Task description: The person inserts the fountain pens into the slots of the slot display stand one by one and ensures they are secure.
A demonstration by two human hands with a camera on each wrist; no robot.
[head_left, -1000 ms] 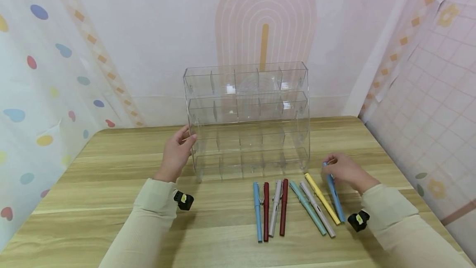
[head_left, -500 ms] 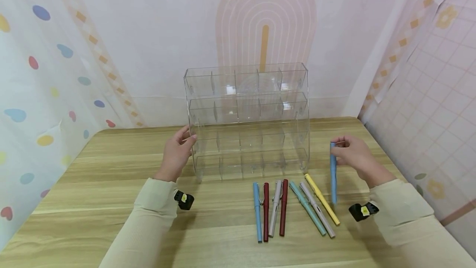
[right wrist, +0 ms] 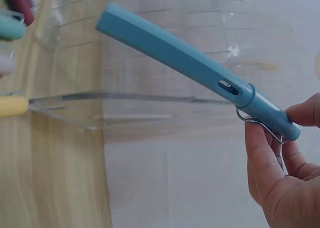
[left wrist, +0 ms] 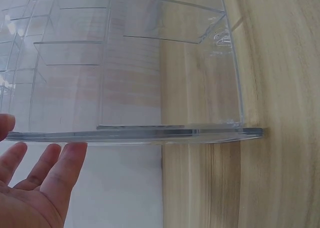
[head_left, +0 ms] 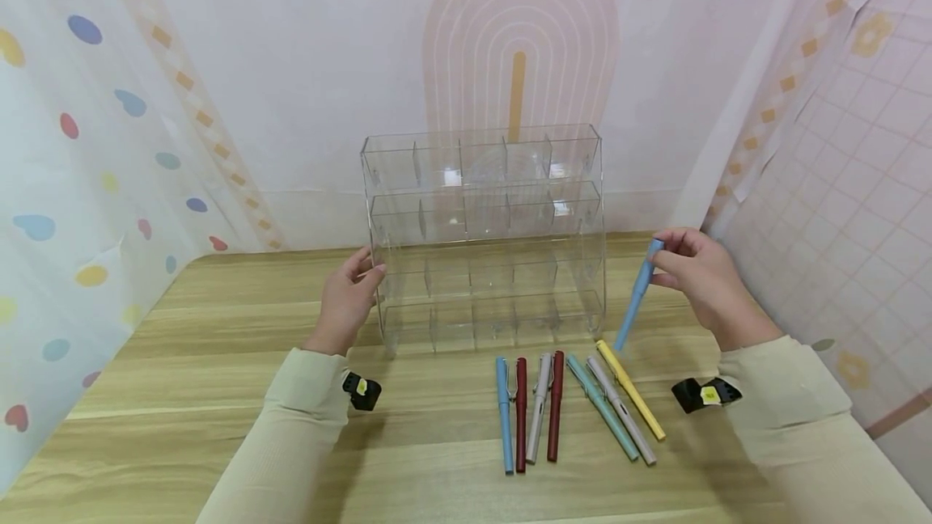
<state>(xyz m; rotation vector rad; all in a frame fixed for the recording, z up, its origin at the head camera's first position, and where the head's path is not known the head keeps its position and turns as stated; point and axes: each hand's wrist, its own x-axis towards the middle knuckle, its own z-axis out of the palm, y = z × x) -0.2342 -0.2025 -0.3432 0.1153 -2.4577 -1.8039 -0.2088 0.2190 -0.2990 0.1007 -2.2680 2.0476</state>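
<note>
Seven pens [head_left: 556,406] lie on the table [head_left: 218,395] in front of the clear rack [head_left: 486,322], toward the table's right edge, none of them picked up. One blue pen [head_left: 638,295] is off the table and tilted, the right hand [head_left: 702,281] pinching its cap end near the rack's right edge. All eight are outside the rack, so the work looks barely begun. The left hand [head_left: 345,303] lightly holds the rack's left edge, thumb and fingers on either side.

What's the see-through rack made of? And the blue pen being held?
Rack: probably glossy clear acrylic, maybe glass; it glints, and the table shows through. Held pen: likely satin plastic, smooth and evenly coloured; its shiny, bent-wire clip looks like metal.
</note>
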